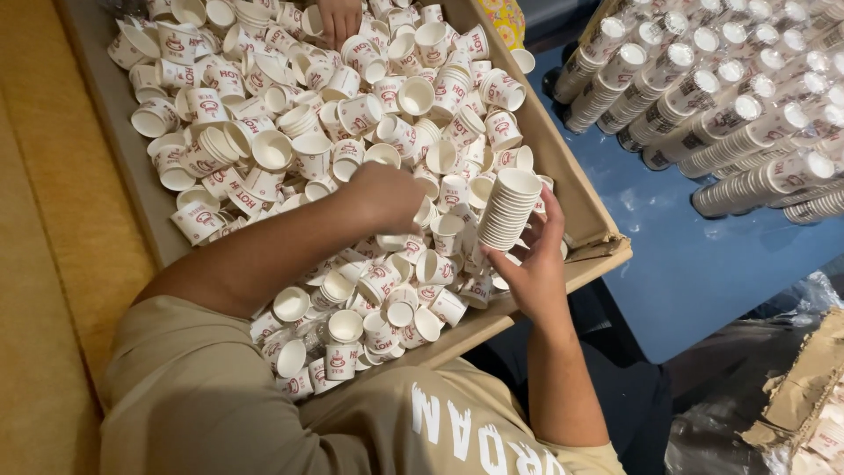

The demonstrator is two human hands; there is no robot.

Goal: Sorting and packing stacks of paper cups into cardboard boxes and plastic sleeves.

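The nested stack of white paper cups is resting tilted in the right hand, fingers curling around it so its open mouth is facing the loose cups. The left hand, just beside it, is closing down over loose cups filling the cardboard tray; whether it is gripping one I cannot tell. Beyond the right hand, finished cup stacks are lying in rows on a blue surface, and another person's hand is reaching in at the tray's far end.
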